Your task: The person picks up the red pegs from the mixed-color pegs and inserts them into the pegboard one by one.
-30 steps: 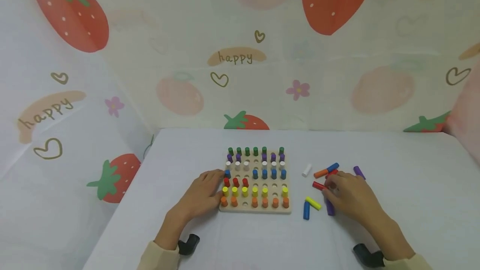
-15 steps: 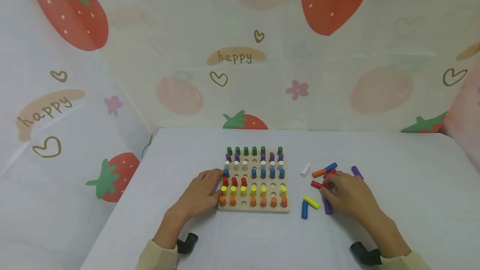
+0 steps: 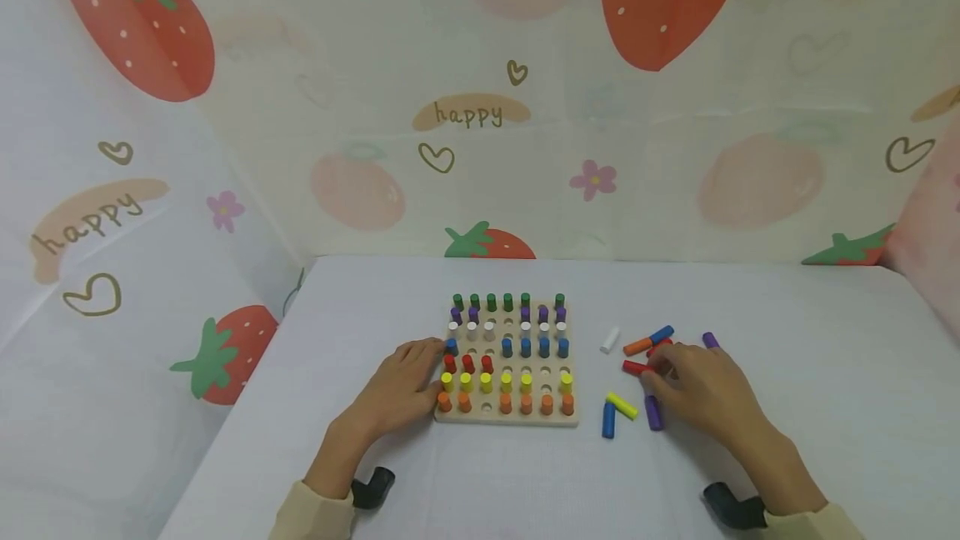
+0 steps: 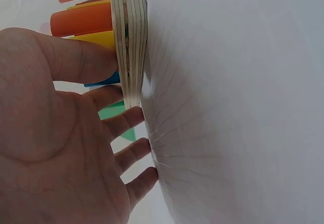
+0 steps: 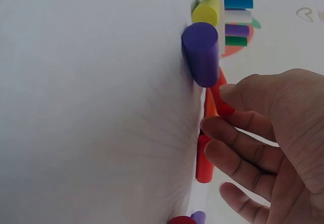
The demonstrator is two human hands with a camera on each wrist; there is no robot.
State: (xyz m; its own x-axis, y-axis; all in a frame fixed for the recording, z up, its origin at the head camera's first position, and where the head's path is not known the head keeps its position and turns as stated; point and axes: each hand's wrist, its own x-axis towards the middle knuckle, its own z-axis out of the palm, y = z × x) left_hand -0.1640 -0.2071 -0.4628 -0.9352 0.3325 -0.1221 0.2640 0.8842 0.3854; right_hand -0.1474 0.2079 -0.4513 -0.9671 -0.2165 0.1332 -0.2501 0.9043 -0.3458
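A pale wooden pegboard stands mid-table, with coloured pegs upright in rows and some bare holes. My left hand is at its left side. In the left wrist view its thumb and index finger touch the board's edge, and the other fingertips rest on the cloth. To the right of the board, my right hand pinches a red peg between thumb and index finger, as the right wrist view confirms with the red peg. Another red peg is partly hidden behind this hand.
Loose pegs lie round the right hand: purple, yellow, blue, white, orange and another blue. A far purple peg is partly covered. Patterned cloth hangs behind the table.
The right hand has shifted slightly, covering more of the far purple peg, and the pinched red peg looks more level. The left hand stays at the board.
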